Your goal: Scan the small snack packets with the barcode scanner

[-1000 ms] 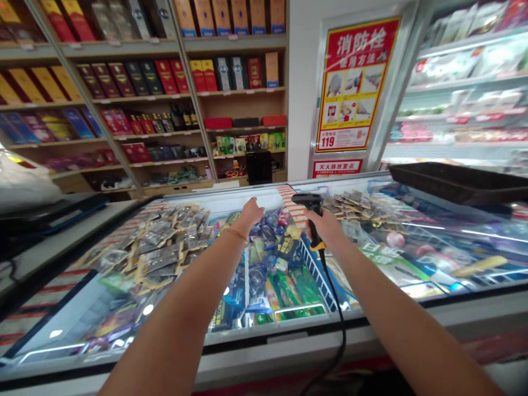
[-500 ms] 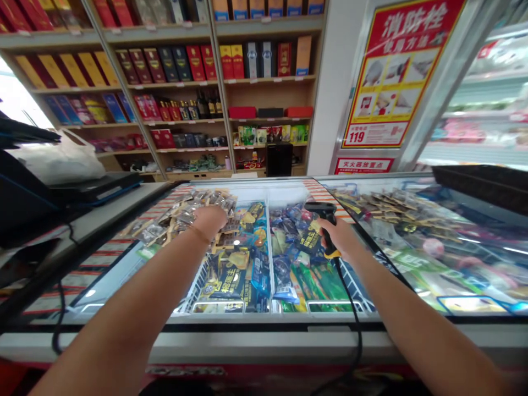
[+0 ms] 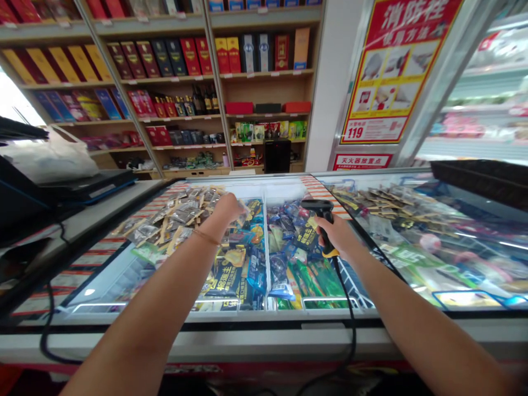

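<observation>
My right hand (image 3: 336, 234) is wrapped round the grip of a black and yellow barcode scanner (image 3: 325, 245), its head pointing left over the chest freezer's opening. My left hand (image 3: 231, 210), wearing a thin band at the wrist, is closed, and a clear plastic edge of a small packet (image 3: 244, 213) shows at its fingers. Beside it, many small clear packets (image 3: 181, 212) with brown strips lie heaped on the freezer's glass lid. Blue and black ice cream packs (image 3: 226, 278) fill the basket below, and green packs (image 3: 317, 280) lie under the scanner.
A white divider (image 3: 267, 247) splits the freezer baskets. More packets (image 3: 379, 203) lie on the right-hand glass, near a black tray (image 3: 478, 184). The scanner cable (image 3: 350, 308) hangs over the front rim. At left stand a counter device and a white plastic bag (image 3: 49, 154). Boxed goods line shelves behind.
My left hand has moved right, from over the heap of packets to its right edge, with a clear packet edge now showing at the fingers. My right hand still holds the scanner in nearly the same place.
</observation>
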Available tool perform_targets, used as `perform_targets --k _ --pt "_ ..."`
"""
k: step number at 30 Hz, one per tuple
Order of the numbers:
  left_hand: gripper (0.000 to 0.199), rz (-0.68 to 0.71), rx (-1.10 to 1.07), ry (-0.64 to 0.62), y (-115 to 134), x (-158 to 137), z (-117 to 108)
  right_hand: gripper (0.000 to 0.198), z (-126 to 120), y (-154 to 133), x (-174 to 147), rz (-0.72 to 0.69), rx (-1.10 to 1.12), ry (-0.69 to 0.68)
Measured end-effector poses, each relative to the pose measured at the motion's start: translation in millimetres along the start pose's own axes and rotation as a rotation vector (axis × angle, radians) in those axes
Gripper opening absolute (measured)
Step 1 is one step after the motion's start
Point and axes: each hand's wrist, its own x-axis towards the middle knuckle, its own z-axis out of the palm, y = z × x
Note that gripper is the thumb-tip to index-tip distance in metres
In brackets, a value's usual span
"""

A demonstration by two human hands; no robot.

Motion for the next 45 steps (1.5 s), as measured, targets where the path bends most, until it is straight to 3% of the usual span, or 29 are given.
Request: perform_targets --k 3,5,9,13,18,23,45 --pt "0.023 -0.052 0.058 -0.126 22.1 -10.4 29.1 0.020 0.6 -0.6 -2.0 -0.010 -0.018 -0.009" --pt "0.019 -0.123 -0.125 -0.129 33.1 -18.6 55.5 0.023 0.2 -0.3 -3.4 -0.024 -0.045 -0.015" --pt "0.033 -0.307 -0.581 -0.056 46.2 -32.5 103.9 0.026 -1.6 0.6 -4.7 -0.051 -0.087 -0.024" --pt "0.030 -0.359 -0.848 0.006 47.6 -38.3 127.2 0.026 -1.3 1.3 -5.1 -0.047 -0.079 -0.049" --pt "0.013 -0.251 -0.918 -0.022 35.8 -37.5 130.9 0.024 2.7 3.2 -10.3 -0.076 -0.160 -0.059" --pt "0.017 -0.292 -0.989 -0.034 31.9 -36.3 129.8 0.023 6.5 3.6 -18.3 -0.101 -0.190 -0.117" --pt "0.023 -0.254 -1.030 -0.058 31.9 -35.9 133.2 0.023 8.3 1.2 -26.5 -0.114 -0.240 -0.127"
